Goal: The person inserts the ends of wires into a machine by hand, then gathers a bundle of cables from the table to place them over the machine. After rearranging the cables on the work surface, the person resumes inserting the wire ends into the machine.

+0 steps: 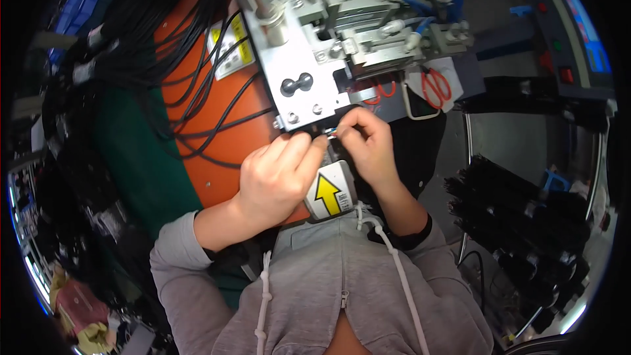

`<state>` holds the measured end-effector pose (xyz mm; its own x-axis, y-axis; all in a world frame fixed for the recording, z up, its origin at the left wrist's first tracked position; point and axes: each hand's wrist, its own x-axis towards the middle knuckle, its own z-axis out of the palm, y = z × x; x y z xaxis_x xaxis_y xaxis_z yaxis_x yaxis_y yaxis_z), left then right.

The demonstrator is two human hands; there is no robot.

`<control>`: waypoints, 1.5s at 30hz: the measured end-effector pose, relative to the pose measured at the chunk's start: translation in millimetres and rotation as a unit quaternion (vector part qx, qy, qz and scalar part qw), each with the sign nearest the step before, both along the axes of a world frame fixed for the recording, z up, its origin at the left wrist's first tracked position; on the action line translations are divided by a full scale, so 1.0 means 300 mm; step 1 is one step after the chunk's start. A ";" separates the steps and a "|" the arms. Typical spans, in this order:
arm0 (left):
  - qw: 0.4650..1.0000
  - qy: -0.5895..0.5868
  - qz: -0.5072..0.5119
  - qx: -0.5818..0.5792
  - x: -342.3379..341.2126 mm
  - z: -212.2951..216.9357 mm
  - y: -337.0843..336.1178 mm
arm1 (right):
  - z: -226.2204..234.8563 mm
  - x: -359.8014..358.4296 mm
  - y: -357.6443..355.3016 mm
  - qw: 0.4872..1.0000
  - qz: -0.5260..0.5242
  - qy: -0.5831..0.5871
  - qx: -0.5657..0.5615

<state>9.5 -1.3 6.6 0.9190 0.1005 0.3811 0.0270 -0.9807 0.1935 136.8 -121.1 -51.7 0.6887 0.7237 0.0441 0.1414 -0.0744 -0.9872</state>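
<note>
In front of the metal machine plate (303, 102), my two hands meet at the fingertips. My left hand (277, 172) is closed, its fingers curled in a pinch; a black cable (220, 162) runs up to it across the orange surface. The thumb and index finger of my right hand (369, 148) pinch thin coloured wires (332, 133), small and partly covered by the fingers. How the wires sit against the machine's front edge is hidden. Just below my fingertips is a white label (334, 190) with a yellow arrow.
Clamps and blue air tubes (420, 3) crowd the machine. Red-handled scissors (435, 89) lie right of it on a white cloth (453, 72). Black cables (190, 46) spread over the orange surface (217, 102) at left. More cable bundles (519, 217) hang at right, below a screen (582, 16).
</note>
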 end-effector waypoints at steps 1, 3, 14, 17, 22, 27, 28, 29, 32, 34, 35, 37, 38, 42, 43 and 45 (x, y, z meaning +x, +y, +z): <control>1.000 0.013 0.001 -0.005 0.000 0.004 0.003 | 0.012 0.009 -0.001 0.999 -0.010 -0.034 0.008; 1.000 0.019 0.019 -0.014 -0.004 -0.001 0.015 | 0.032 -0.018 0.036 0.993 -0.047 -0.102 0.024; 0.990 0.094 0.096 0.043 -0.068 0.036 -0.029 | 0.094 0.246 -0.260 0.947 -0.279 -0.142 0.072; 0.977 0.078 -0.005 -0.200 -0.072 0.182 -0.025 | 0.129 0.511 -0.444 0.899 -0.393 -0.147 0.126; 0.724 -0.219 -0.318 -0.572 -0.047 0.464 -0.140 | 0.076 1.123 -1.021 0.832 -0.477 -0.267 0.093; 0.810 -0.363 -0.228 -0.400 -0.079 0.563 -0.224 | 0.069 1.613 -1.510 0.761 -0.555 -0.333 0.047; 0.824 -0.369 -0.224 -0.366 -0.081 0.582 -0.241 | 0.092 1.570 -1.397 0.767 -0.571 -0.293 0.015; 0.837 -0.371 -0.224 -0.334 -0.077 0.589 -0.255 | 0.091 1.590 -1.327 0.723 -0.608 -0.318 -0.077; 0.858 -0.365 -0.272 -0.239 -0.100 0.611 -0.256 | 0.074 1.591 -1.186 0.675 -0.652 -0.346 0.010; 0.869 -0.352 -0.295 -0.184 -0.096 0.620 -0.255 | 0.103 1.470 -1.007 0.700 -0.644 -0.310 -0.019; 0.871 -0.345 -0.309 -0.164 -0.102 0.627 -0.256 | 0.065 1.460 -0.997 0.718 -0.631 -0.292 -0.033; 0.878 -0.330 -0.326 -0.120 -0.092 0.639 -0.263 | -0.043 1.527 -0.944 0.735 -0.498 -0.437 0.144; 0.886 -0.318 -0.324 -0.092 -0.081 0.638 -0.266 | -0.057 1.470 -0.895 0.749 -0.547 -0.370 0.058; 0.979 0.006 -0.177 -0.100 -0.126 0.462 -0.222 | -0.052 1.427 -0.866 0.705 -0.623 -0.338 -0.022; 0.986 0.030 -0.157 -0.053 -0.138 0.383 -0.192 | -0.014 1.405 -0.851 0.727 -0.612 -0.309 -0.037; 0.989 0.050 -0.136 -0.006 -0.166 0.296 -0.146 | 0.013 1.454 -0.787 0.738 -0.598 -0.311 -0.040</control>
<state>-40.3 -45.2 95.4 0.9461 -0.1514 0.2865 -0.2176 -0.9519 0.2156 573.2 -357.3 -47.8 0.7014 -0.3667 0.6112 0.3512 -0.5684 -0.7440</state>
